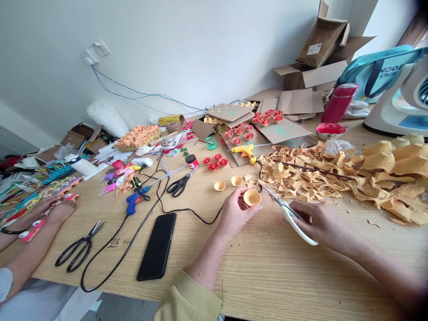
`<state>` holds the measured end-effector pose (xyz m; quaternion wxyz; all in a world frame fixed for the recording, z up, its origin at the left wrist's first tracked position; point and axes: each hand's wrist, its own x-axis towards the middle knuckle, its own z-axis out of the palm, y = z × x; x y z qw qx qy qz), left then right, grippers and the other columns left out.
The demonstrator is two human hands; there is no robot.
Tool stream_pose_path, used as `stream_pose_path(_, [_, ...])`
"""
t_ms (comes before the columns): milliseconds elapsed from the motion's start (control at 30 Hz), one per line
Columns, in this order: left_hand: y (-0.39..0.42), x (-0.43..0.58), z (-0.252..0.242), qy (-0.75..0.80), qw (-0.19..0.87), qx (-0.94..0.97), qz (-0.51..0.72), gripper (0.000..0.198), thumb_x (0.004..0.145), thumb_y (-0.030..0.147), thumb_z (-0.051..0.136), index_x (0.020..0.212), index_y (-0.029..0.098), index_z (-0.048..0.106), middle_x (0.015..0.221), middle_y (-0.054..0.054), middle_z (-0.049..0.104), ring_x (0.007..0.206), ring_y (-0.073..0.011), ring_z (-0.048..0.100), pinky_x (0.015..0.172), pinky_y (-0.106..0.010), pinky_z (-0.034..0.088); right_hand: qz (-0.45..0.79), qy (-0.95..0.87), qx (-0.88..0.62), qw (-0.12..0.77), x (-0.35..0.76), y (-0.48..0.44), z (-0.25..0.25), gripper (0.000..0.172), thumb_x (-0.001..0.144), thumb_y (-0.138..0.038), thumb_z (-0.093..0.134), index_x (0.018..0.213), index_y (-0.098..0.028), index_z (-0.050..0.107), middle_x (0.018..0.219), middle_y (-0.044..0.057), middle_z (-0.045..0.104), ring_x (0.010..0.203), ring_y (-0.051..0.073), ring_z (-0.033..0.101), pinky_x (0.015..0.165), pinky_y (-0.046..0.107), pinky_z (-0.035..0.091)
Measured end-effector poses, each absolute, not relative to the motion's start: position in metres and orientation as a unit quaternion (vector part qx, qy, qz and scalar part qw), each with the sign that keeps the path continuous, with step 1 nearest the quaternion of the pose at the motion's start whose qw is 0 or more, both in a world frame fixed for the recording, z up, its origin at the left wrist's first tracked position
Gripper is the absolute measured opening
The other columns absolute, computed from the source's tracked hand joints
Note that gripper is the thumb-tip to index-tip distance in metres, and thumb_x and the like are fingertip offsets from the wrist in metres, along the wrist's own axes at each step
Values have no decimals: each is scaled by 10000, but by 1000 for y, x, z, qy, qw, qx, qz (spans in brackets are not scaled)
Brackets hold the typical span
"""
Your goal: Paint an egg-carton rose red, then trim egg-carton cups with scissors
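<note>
My left hand (238,208) holds a small yellow-orange cup of egg-carton pulp (252,198) between thumb and fingers, its hollow side facing up. To the right, my right hand (316,223) is wrapped round the handles of white-handled scissors (296,220). Their blades point up and left, slightly apart from the cup. Just beyond my left hand, two similar cups (220,186) (237,180) rest on the wooden table (267,272). Curled carton scraps (301,174) are heaped beyond my right hand.
Red paper roses (217,162), a yellow glue gun (245,153) and cardboard lie further back. A phone (156,246), blue glue gun (133,201), black scissors (80,247) and cables are on the left. Another person's hands (60,211) work at far left. Egg cartons (381,156) stand right.
</note>
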<state>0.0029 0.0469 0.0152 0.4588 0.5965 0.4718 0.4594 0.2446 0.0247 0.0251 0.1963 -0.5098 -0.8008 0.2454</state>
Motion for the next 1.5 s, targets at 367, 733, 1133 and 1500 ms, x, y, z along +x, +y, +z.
stream_pose_path(367, [42,7,24,418,525,569,475,638,603,440,909,1098,136,644,1091,-126,708,1029,-271,678,927,-390,556,301,-809,-470,184,242,23,31,394,981,-520,443,774,-212,578,652,-8,566,574,126,468,536,261,357])
stream_pose_path(733, [41,5,26,404,485,627,456,458,682,361,848,1050,137,691,1081,-110,687,966,-228,653,863,-334,555,246,-846,-443,167,247,25,30,351,990,-495,438,856,-206,586,774,38,627,676,169,538,662,322,401])
stream_pose_path(1133, [35,8,33,396,486,650,431,378,707,292,804,1037,146,692,1119,-109,631,958,-224,632,867,-339,556,115,-878,-419,200,249,25,21,245,972,-432,509,982,-204,597,921,81,674,791,211,591,776,368,389])
stream_pose_path(1500, [35,8,33,362,520,625,455,298,711,223,798,978,143,690,1020,-71,592,1004,-212,595,888,-303,530,119,-890,-402,179,252,26,20,276,985,-423,490,788,-236,442,711,5,579,642,180,509,719,346,344])
